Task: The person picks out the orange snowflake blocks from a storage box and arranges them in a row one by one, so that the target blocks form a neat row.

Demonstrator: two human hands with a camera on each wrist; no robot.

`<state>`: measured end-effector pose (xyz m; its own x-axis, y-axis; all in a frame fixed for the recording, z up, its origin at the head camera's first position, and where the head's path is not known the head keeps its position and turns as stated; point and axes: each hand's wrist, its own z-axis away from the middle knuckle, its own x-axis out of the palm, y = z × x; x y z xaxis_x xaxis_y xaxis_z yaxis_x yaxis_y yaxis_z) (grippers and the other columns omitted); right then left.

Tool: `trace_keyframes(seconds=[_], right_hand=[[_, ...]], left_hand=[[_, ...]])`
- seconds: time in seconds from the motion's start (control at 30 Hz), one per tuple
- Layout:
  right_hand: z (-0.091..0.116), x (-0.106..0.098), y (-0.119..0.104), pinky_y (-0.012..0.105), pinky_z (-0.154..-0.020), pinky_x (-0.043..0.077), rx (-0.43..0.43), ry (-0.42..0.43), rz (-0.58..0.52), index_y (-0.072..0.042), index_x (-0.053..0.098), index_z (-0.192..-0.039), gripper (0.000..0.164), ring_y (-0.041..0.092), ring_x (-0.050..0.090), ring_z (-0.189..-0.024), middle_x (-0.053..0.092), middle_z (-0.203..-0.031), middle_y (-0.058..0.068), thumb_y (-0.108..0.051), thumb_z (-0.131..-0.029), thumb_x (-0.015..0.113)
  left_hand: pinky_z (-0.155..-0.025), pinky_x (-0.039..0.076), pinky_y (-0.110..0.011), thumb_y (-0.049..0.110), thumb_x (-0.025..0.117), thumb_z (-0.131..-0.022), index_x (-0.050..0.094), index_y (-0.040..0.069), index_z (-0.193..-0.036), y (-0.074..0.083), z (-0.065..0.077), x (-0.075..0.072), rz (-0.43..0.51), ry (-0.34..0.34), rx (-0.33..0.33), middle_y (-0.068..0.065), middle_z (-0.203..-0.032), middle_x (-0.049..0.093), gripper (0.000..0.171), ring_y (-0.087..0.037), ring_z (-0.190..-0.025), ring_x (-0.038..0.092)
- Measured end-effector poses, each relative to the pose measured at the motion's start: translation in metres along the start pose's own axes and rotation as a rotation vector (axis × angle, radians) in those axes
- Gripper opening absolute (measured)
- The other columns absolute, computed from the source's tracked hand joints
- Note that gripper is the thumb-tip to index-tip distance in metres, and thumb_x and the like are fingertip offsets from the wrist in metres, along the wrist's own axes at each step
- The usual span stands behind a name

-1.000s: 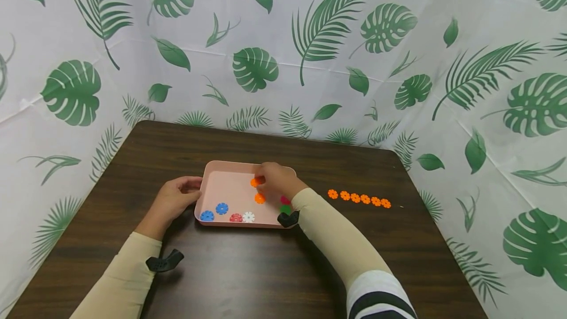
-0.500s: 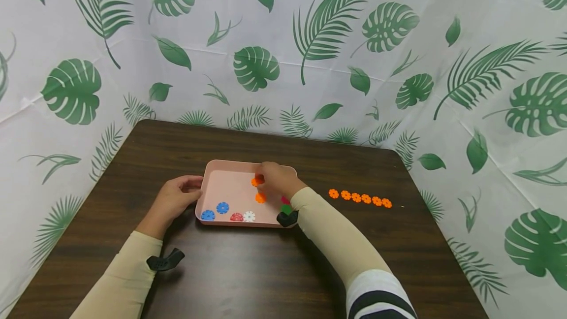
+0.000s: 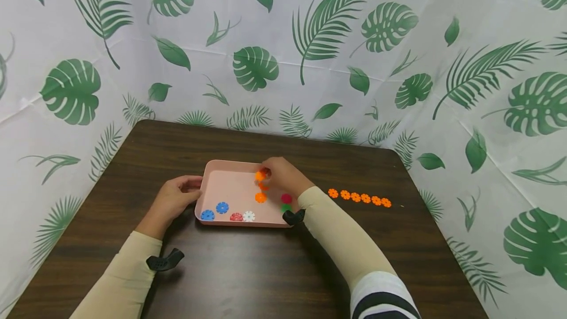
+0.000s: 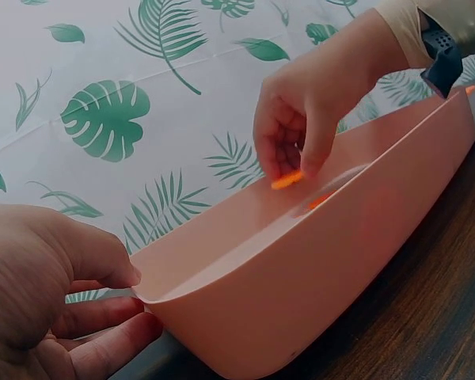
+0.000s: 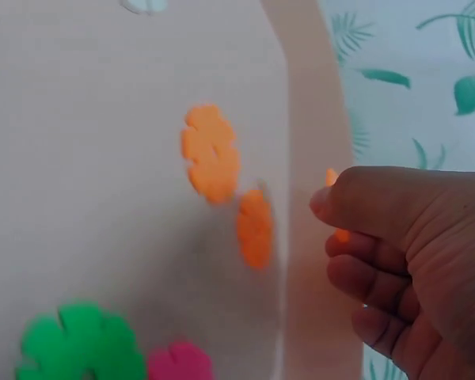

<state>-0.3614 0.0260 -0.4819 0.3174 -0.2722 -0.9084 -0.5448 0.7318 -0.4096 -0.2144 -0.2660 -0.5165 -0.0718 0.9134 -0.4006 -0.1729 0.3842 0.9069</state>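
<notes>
My right hand (image 3: 285,176) pinches an orange flower-shaped disc (image 3: 260,175) between thumb and fingers, raised over the back right of the pink tray (image 3: 226,181). In the right wrist view two more orange discs (image 5: 211,154) lie on the tray floor below it. My left hand (image 3: 174,203) grips the tray's left end; its thumb (image 4: 111,265) is at the rim and its fingers sit against the outer wall. The tray also holds blue discs (image 3: 222,207), a red disc (image 3: 236,217), a white disc (image 3: 249,216), a magenta disc (image 3: 287,199) and a green disc (image 3: 285,207).
A row of several orange discs (image 3: 356,197) lies on the dark wooden table (image 3: 248,270) to the right of the tray. Behind the table hangs a white cloth (image 3: 283,28) with green leaf prints. Each wrist wears a black band (image 3: 165,261).
My right hand has lifted an orange disc from the tray floor and moved slightly up and right. Another orange disc and the magenta disc now show. My left hand stays put.
</notes>
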Motion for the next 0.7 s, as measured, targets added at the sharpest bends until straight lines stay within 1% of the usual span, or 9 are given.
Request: trace_keyframes(seconds=[0.1, 0.13, 0.23, 0.3, 0.37, 0.53, 0.7], right_hand=[[0.004, -0.01, 0.011, 0.028, -0.086, 0.057, -0.027, 0.044, -0.019, -0.013, 0.074, -0.115, 0.027, 0.016, 0.059, -0.093, 0.067, -0.102, -0.004, -0.017, -0.089, 0.081], [0.006, -0.014, 0.015, 0.028, -0.085, 0.057, -0.024, 0.061, -0.021, -0.012, 0.075, -0.115, 0.027, 0.016, 0.06, -0.092, 0.068, -0.102, -0.003, -0.016, -0.088, 0.08], [0.012, -0.032, 0.027, 0.031, -0.082, 0.059, 0.011, 0.103, -0.035, -0.008, 0.076, -0.114, 0.028, 0.018, 0.061, -0.09, 0.069, -0.103, 0.0, -0.013, -0.087, 0.08], [0.019, -0.045, 0.036, 0.032, -0.082, 0.06, 0.036, 0.14, -0.04, -0.008, 0.076, -0.113, 0.028, 0.019, 0.062, -0.089, 0.069, -0.102, 0.001, -0.014, -0.087, 0.082], [0.03, -0.058, 0.045, 0.035, -0.083, 0.06, 0.067, 0.167, -0.075, -0.008, 0.075, -0.115, 0.029, 0.02, 0.063, -0.091, 0.069, -0.104, 0.001, -0.016, -0.088, 0.083], [0.058, -0.088, 0.072, 0.04, -0.086, 0.06, 0.107, 0.227, -0.125, -0.008, 0.074, -0.118, 0.03, 0.023, 0.064, -0.095, 0.07, -0.107, 0.004, -0.019, -0.091, 0.081], [0.089, -0.108, 0.1, 0.044, -0.089, 0.059, 0.166, 0.276, -0.113, -0.008, 0.073, -0.121, 0.031, 0.025, 0.064, -0.099, 0.07, -0.113, 0.006, -0.02, -0.093, 0.079]], left_hand=[[-0.103, 0.054, -0.052, 0.017, 0.069, -0.098, 0.059, 0.003, -0.142, -0.001, 0.0, 0.0, -0.006, 0.0, 0.005, -0.023, -0.135, 0.063, 0.047, -0.038, -0.119, 0.062], [-0.103, 0.054, -0.052, 0.017, 0.069, -0.098, 0.059, 0.002, -0.142, -0.001, -0.001, 0.0, -0.005, 0.001, 0.011, -0.023, -0.134, 0.063, 0.047, -0.038, -0.119, 0.063], [-0.103, 0.054, -0.053, 0.016, 0.07, -0.098, 0.059, 0.001, -0.142, -0.002, -0.001, 0.0, -0.008, 0.004, 0.022, -0.023, -0.134, 0.063, 0.047, -0.038, -0.119, 0.063], [-0.103, 0.054, -0.053, 0.016, 0.07, -0.098, 0.059, 0.001, -0.141, -0.002, -0.001, 0.0, -0.007, 0.003, 0.03, -0.024, -0.133, 0.064, 0.047, -0.038, -0.119, 0.063], [-0.103, 0.053, -0.053, 0.016, 0.07, -0.098, 0.059, 0.001, -0.142, -0.002, -0.001, 0.0, -0.01, -0.001, 0.027, -0.024, -0.134, 0.063, 0.048, -0.039, -0.12, 0.062], [-0.105, 0.052, -0.054, 0.016, 0.07, -0.098, 0.058, 0.001, -0.143, 0.0, 0.0, 0.0, -0.009, -0.007, 0.026, -0.024, -0.135, 0.063, 0.049, -0.039, -0.121, 0.061], [-0.104, 0.052, -0.054, 0.017, 0.07, -0.098, 0.058, 0.001, -0.142, 0.0, 0.0, 0.0, -0.016, -0.008, 0.031, -0.024, -0.135, 0.063, 0.048, -0.039, -0.12, 0.062]])
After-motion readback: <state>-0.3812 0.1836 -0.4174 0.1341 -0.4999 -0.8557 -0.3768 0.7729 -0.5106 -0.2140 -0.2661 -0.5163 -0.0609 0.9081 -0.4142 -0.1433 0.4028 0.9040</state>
